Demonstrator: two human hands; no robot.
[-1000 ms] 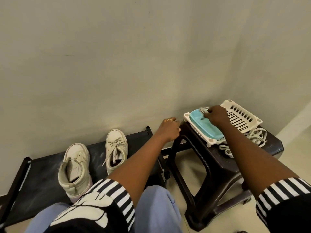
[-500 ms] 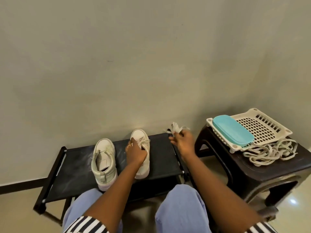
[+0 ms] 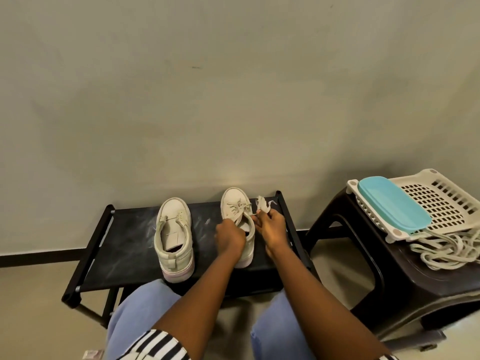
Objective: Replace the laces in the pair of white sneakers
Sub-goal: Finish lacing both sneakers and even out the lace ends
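White shoes, two: left hand [image 3: 230, 239] curled on one shoe [image 3: 237, 216]; right hand [image 3: 270, 227] fingers pinch one lace [image 3: 262, 203].

Two white sneakers are set side by side, toes toward the wall. The unlaced sneaker [image 3: 174, 236] stands upright, its tongue exposed. The laced sneaker [image 3: 237, 215] is still threaded near the toe. A bundled lace [image 3: 262, 204] is held just beside it; loose laces [image 3: 449, 246] are piled well apart.
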